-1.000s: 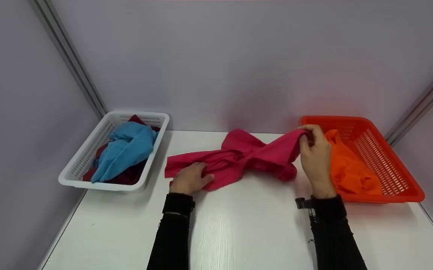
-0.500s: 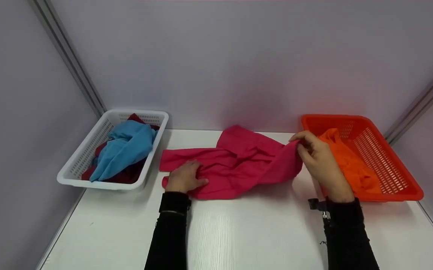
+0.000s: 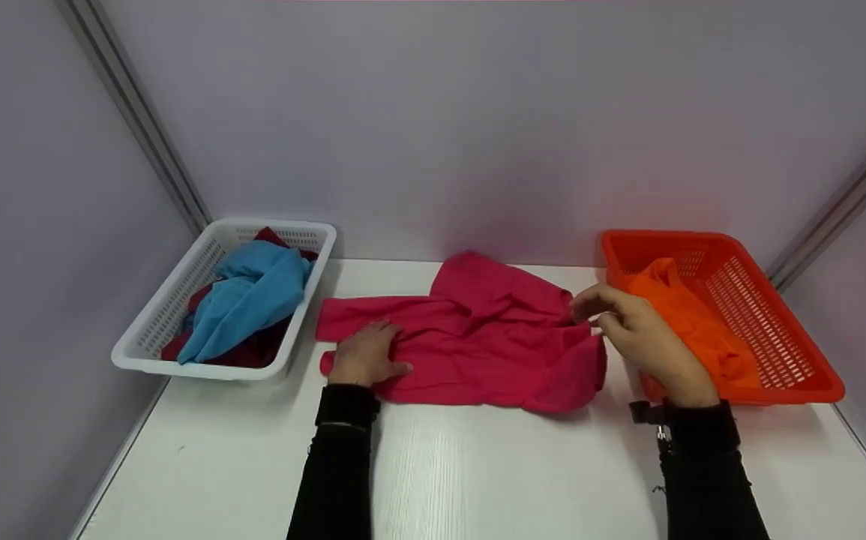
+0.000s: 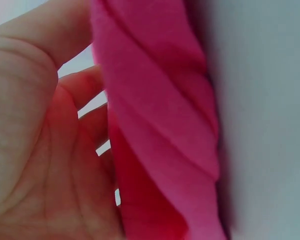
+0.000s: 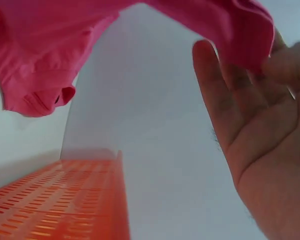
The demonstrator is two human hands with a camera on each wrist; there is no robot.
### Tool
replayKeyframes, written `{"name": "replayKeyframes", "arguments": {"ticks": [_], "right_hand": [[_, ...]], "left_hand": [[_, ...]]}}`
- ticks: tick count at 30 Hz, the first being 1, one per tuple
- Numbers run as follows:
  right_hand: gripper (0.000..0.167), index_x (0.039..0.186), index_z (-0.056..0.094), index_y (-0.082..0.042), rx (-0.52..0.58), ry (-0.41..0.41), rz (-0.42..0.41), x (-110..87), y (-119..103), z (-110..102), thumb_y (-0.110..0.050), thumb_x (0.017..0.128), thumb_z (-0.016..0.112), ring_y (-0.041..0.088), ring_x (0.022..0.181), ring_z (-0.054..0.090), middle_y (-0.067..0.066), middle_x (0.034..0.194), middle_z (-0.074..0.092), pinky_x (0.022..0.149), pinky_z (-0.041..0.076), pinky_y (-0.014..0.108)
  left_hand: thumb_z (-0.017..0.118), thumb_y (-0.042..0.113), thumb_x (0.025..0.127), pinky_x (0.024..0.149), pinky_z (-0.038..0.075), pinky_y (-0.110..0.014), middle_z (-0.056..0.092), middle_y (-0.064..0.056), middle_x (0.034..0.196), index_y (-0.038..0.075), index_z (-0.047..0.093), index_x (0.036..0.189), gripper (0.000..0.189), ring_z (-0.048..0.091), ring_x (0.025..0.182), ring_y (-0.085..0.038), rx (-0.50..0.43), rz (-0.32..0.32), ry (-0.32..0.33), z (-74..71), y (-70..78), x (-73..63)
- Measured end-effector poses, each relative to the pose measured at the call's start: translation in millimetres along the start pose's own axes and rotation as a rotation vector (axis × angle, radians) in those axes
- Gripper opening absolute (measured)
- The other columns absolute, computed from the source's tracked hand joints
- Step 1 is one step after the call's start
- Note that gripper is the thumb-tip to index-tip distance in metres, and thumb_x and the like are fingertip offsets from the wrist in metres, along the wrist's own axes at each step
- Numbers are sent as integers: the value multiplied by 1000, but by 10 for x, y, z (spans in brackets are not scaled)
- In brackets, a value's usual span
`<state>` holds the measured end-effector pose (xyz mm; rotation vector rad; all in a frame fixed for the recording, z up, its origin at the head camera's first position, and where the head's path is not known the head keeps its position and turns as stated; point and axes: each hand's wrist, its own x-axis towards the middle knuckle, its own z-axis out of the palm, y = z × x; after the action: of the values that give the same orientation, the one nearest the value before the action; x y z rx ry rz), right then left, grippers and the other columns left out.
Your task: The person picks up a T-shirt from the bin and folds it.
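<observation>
The left hand [image 3: 364, 356], fingers relaxed, rests on the pink cloth [image 3: 489, 341] while the right hand [image 3: 642, 337] pinches its right edge; gentle rightward tension should best flatten it.

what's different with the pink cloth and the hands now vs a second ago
The pink cloth was bunched at its middle; now it lies spread wider, its right part opened out toward the person. The right hand has come slightly nearer the person, still pinching the cloth. Unchanged: the left hand rests on the cloth's left part; the white basket and orange basket stand where they were.
</observation>
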<state>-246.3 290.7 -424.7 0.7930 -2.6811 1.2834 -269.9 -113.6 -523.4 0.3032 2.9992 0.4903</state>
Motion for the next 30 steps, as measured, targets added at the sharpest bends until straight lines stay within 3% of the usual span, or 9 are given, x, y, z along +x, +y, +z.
{"name": "replayKeyframes", "arguments": {"ticks": [3, 6, 12, 16, 20, 25, 30], "right_hand": [[34, 107, 57, -23, -30, 81, 3, -24, -29, -59, 0, 90, 40, 12, 88, 57, -4, 94, 61, 74, 47, 28], [24, 107, 56, -26, -93, 92, 29, -32, -10, -66, -12, 92, 45, 8, 88, 56, -7, 93, 61, 75, 47, 27], [18, 107, 54, -30, -193, -44, 109, 14, 147, 127, -27, 90, 51, 9, 90, 56, -11, 98, 58, 76, 48, 32], [27, 113, 54, -28, -287, -152, 201, 38, 314, 350, -33, 87, 55, 10, 92, 53, -7, 104, 57, 79, 47, 32], [31, 113, 58, -22, -382, -252, 287, 13, 479, 511, -29, 83, 61, 13, 93, 51, -4, 103, 56, 85, 44, 35], [16, 97, 65, -16, -454, -264, 299, -20, 549, 568, -23, 83, 62, 18, 84, 52, -2, 91, 57, 81, 44, 36], [9, 87, 64, -18, -486, -255, 297, -5, 470, 566, -25, 82, 63, 17, 68, 50, -4, 75, 56, 67, 44, 32]], "left_hand": [[77, 44, 61, 91, 32, -55, 38, -6, 136, 17, 43, 132, 83, 31, 125, -26, -7, -9, 7, 10, 6, 9], [76, 46, 61, 92, 31, -54, 37, -5, 137, 18, 42, 133, 84, 30, 125, -26, -19, -13, 4, 17, 6, 16], [76, 47, 61, 93, 30, -55, 34, -6, 138, 18, 42, 133, 85, 27, 127, -27, -5, -8, 6, 35, -22, 24], [76, 45, 62, 96, 26, -55, 33, -7, 139, 18, 41, 134, 85, 25, 128, -28, 9, -7, 7, 49, -61, 34], [76, 44, 63, 99, 21, -54, 31, -7, 140, 19, 39, 135, 84, 22, 129, -28, -14, -11, -11, 51, -118, 35], [75, 46, 62, 95, 21, -61, 28, -5, 142, 22, 37, 136, 86, 19, 130, -28, -23, -29, -32, 30, -172, 23], [78, 44, 60, 96, 20, -59, 34, -9, 138, 18, 42, 133, 86, 25, 128, -32, 33, -5, 0, -50, -89, -6]]}}
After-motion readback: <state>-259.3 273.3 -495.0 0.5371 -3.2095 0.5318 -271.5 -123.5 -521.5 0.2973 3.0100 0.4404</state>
